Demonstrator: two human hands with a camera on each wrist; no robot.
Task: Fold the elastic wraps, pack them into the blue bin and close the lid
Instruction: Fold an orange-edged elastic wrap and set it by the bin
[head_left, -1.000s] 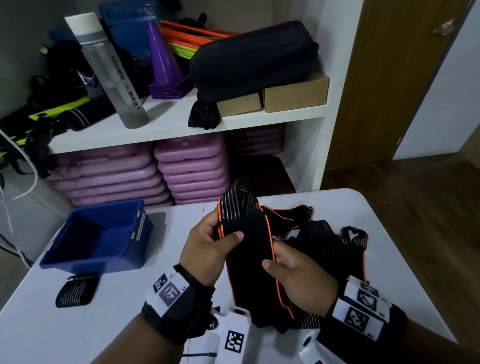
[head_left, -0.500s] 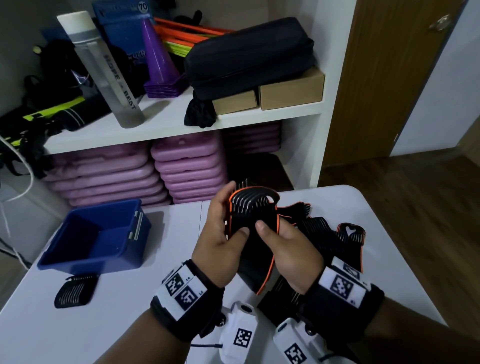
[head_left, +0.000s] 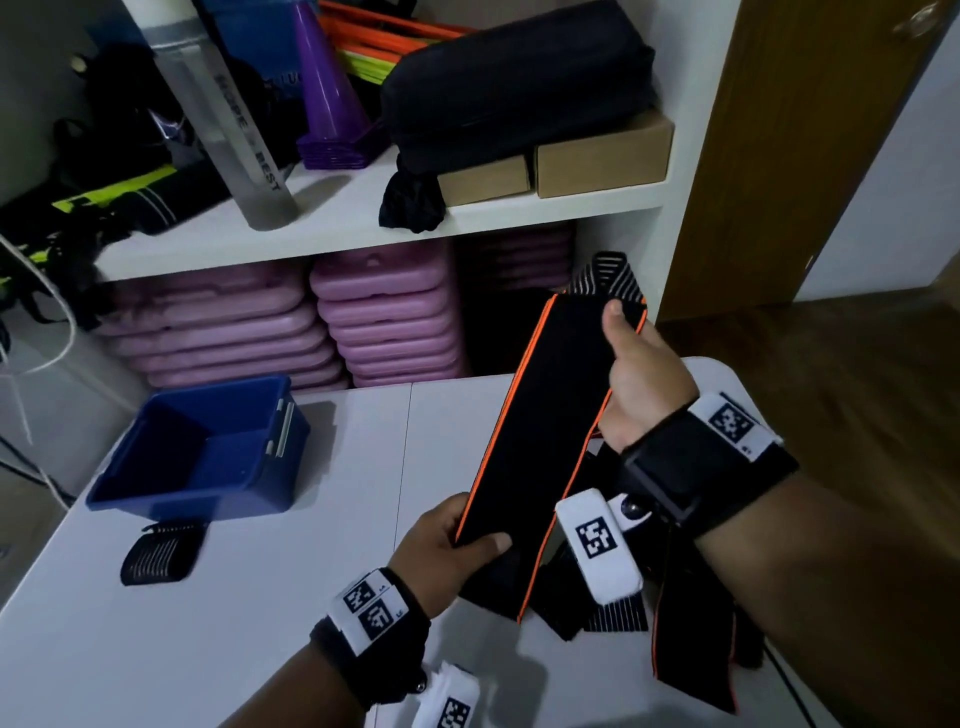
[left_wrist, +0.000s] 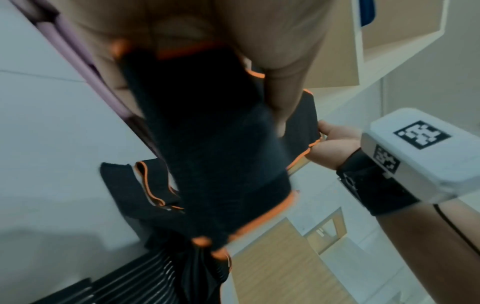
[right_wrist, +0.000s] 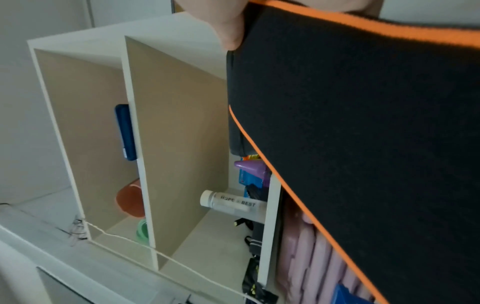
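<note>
Both hands (head_left: 550, 457) now stretch wrap (head_left: 550, 415) out; earlier bunched.

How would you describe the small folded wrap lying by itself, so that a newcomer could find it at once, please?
Start at the white table and find the open blue bin at its far left. Just in front of the bin lies a small folded wrap. Unlike the long orange-edged wraps held at the right, it is compact, black with pale stripes, and untouched.
</note>
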